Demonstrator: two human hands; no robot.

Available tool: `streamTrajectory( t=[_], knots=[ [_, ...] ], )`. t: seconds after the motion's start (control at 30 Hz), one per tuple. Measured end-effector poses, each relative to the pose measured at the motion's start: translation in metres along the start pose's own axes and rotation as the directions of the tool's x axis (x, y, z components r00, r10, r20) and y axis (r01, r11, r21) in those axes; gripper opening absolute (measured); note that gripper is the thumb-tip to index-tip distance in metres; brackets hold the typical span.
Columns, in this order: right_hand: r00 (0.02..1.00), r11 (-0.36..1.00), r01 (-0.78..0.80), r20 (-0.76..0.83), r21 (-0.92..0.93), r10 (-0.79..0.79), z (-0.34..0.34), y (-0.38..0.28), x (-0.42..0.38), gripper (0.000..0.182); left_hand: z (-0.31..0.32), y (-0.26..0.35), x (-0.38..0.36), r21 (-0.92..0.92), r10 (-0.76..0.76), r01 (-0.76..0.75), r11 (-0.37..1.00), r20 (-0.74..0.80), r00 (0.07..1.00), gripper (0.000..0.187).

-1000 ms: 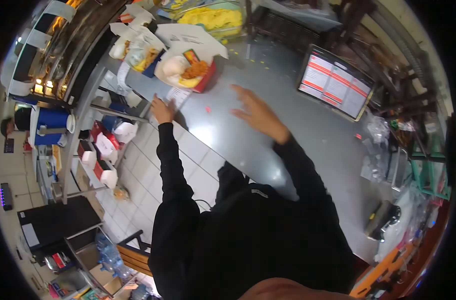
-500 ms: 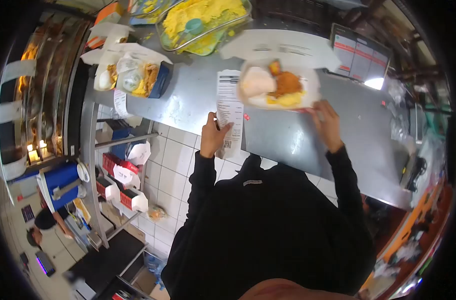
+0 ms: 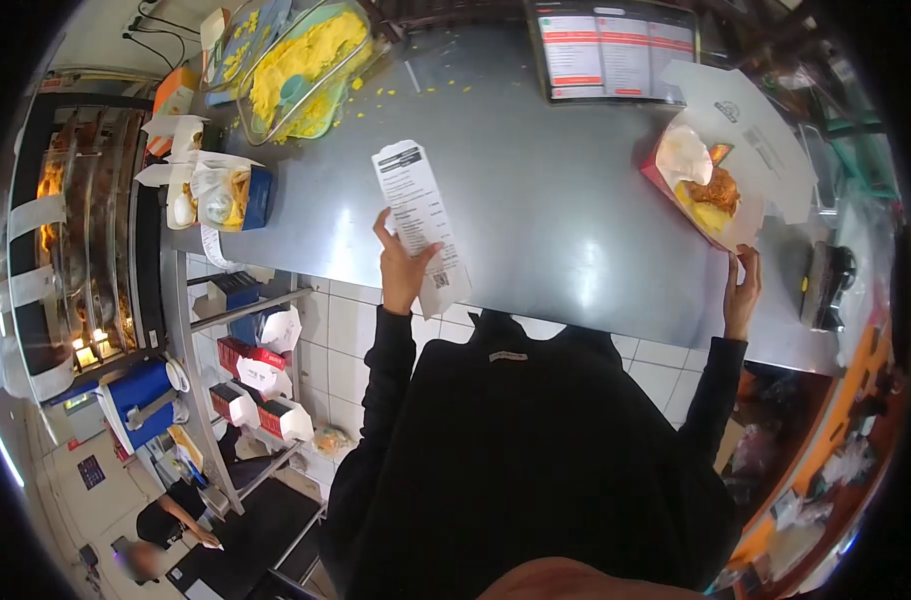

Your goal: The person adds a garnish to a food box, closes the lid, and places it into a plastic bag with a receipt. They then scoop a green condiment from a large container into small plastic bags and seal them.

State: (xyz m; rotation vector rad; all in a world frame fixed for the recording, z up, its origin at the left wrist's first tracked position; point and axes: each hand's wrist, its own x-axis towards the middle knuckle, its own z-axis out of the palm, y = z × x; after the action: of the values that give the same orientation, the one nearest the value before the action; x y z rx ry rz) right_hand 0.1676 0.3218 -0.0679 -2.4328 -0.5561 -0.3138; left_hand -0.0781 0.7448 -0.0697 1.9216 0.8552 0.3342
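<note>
My left hand (image 3: 405, 268) holds a long printed receipt (image 3: 415, 205) over the front edge of the steel table (image 3: 515, 200). On the right side of the table is an open food box (image 3: 662, 182) with its white lid folded back; rice, fried chicken (image 3: 716, 188) and yellow food lie inside. The fingers of my right hand (image 3: 743, 285) are at the box's near lower corner, closed against its edge. Another open box (image 3: 259, 196), dark blue outside, stands at the table's left with wrapped food in it.
A glass tray of yellow food (image 3: 310, 70) sits at the back left. A tablet screen (image 3: 617, 50) stands at the back. Red and white boxes (image 3: 265, 375) rest on a lower left shelf. A person (image 3: 170, 515) is at the lower left.
The box with chicken has moved right across the table with my right hand and is turned. My left hand still has the receipt, now tilted. The camera view has shifted.
</note>
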Motion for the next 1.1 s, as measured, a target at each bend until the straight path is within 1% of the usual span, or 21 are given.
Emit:
streamTrajectory(
  t=[0.07,0.1,0.13,0.2,0.23,0.27,0.3,0.33,0.37,0.43,0.47,0.53,0.6,0.63,0.73,0.77,0.87,0.9,1.0,1.03,1.1],
  knots=[
    [0.999,1.000,0.002,-0.044,-0.011,-0.002,-0.008,0.029,0.009,0.017,0.021,0.014,-0.007,-0.009,0.090,-0.091,0.996,-0.033,0.995,0.071],
    [0.997,0.997,0.074,-0.028,0.008,-0.074,-0.008,0.048,0.014,0.020,0.035,0.021,-0.014,0.021,0.102,-0.101,0.995,-0.035,0.994,0.061],
    [0.990,0.990,0.138,-0.018,0.016,-0.137,-0.010,0.066,0.023,0.022,0.051,0.043,-0.022,0.233,0.352,-0.336,0.913,-0.028,0.936,0.048],
    [0.989,0.974,0.143,-0.053,0.174,-0.135,-0.029,0.063,0.039,0.027,0.105,0.149,-0.061,0.244,0.410,-0.425,0.871,0.113,0.905,0.044],
    [0.993,0.959,0.108,-0.066,0.262,-0.094,-0.047,0.061,0.044,0.029,0.138,0.177,-0.083,0.056,0.542,-0.561,0.826,0.198,0.817,0.045],
    [0.995,0.936,0.081,-0.088,0.341,-0.054,-0.068,0.066,0.047,0.030,0.175,0.192,-0.104,-0.327,0.511,-0.407,0.853,0.360,0.780,0.046],
    [0.987,0.919,0.016,-0.156,0.395,0.050,-0.086,0.084,0.045,0.028,0.213,0.219,-0.107,-0.380,0.687,-0.573,0.726,0.436,0.581,0.046],
    [0.964,0.889,-0.035,-0.218,0.456,0.151,-0.099,0.103,0.039,0.026,0.257,0.229,-0.106,-0.409,0.656,-0.518,0.752,0.545,0.522,0.052],
    [0.928,0.849,-0.070,-0.277,0.524,0.248,-0.110,0.119,0.032,0.024,0.305,0.231,-0.101,-0.425,0.641,-0.486,0.764,0.589,0.493,0.057],
    [0.906,0.872,-0.112,-0.311,0.476,0.286,-0.118,0.144,0.006,0.018,0.394,0.207,-0.084,-0.462,0.673,-0.493,0.737,0.566,0.476,0.064],
    [0.895,0.880,-0.131,-0.328,0.456,0.303,-0.119,0.155,-0.005,0.016,0.414,0.203,-0.086,-0.385,0.647,-0.530,0.756,0.563,0.513,0.069],
    [0.950,0.925,-0.150,-0.209,0.348,0.233,-0.114,0.154,-0.026,0.010,0.433,0.206,-0.087,-0.217,0.596,-0.586,0.781,0.540,0.594,0.079],
    [0.981,0.938,-0.148,-0.070,0.314,0.178,-0.109,0.143,-0.033,0.009,0.424,0.223,-0.086,0.168,0.409,-0.646,0.745,0.650,0.640,0.094],
    [0.987,0.951,-0.112,-0.080,0.287,0.141,-0.104,0.140,-0.030,0.009,0.419,0.231,-0.084,0.352,0.312,-0.654,0.669,0.666,0.678,0.101],
    [0.996,0.967,0.005,-0.084,0.255,0.017,-0.083,0.128,-0.019,0.008,0.423,0.213,-0.080,0.345,0.514,-0.722,0.599,0.526,0.678,0.110],
    [0.996,0.962,0.049,-0.080,0.270,-0.029,-0.076,0.125,-0.013,0.008,0.427,0.203,-0.077,0.282,0.561,-0.737,0.614,0.500,0.659,0.110],
    [0.969,0.935,0.239,0.003,0.261,-0.249,-0.052,0.115,0.007,0.008,0.430,0.191,-0.071,0.362,0.597,-0.778,0.514,0.501,0.627,0.107],
    [0.943,0.917,0.307,0.052,0.253,-0.330,-0.046,0.115,0.011,0.008,0.431,0.189,-0.070,0.350,0.573,-0.770,0.534,0.519,0.634,0.106],
    [0.963,0.947,0.267,-0.024,0.176,-0.267,-0.033,0.136,0.037,0.010,0.428,0.198,-0.073,0.285,0.587,-0.756,0.589,0.493,0.643,0.106],
    [0.971,0.967,0.235,-0.058,0.102,-0.230,-0.039,0.137,0.040,0.009,0.428,0.195,-0.073,0.273,0.604,-0.766,0.582,0.486,0.632,0.107],
    [0.935,0.924,0.341,0.037,0.174,-0.353,-0.044,0.126,0.017,0.008,0.428,0.189,-0.071,0.295,0.611,-0.774,0.561,0.484,0.627,0.108]
  ],
)
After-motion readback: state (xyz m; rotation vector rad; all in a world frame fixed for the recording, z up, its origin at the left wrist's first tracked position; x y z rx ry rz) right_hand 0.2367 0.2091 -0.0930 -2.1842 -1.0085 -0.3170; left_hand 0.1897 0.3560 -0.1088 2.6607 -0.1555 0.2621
